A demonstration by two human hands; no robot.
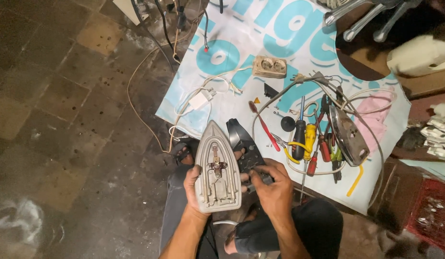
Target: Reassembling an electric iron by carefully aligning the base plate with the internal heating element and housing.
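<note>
My left hand (191,189) grips a grey iron soleplate (216,165) from its left edge, with the inner side up and a small thermostat part at its middle. My right hand (272,184) is closed on a small dark part beside the soleplate's right edge, over a black iron cover plate (241,139) lying under it. Both hands are above my knees in dark trousers.
A white and blue banner (261,43) lies on the tiled floor. On it are several screwdrivers and pliers (311,144), a shiny iron shell (348,134), a beige double socket (269,66), a white adapter (199,100) and loose cables. A chair base (371,19) stands at top right, a red crate (431,211) at right.
</note>
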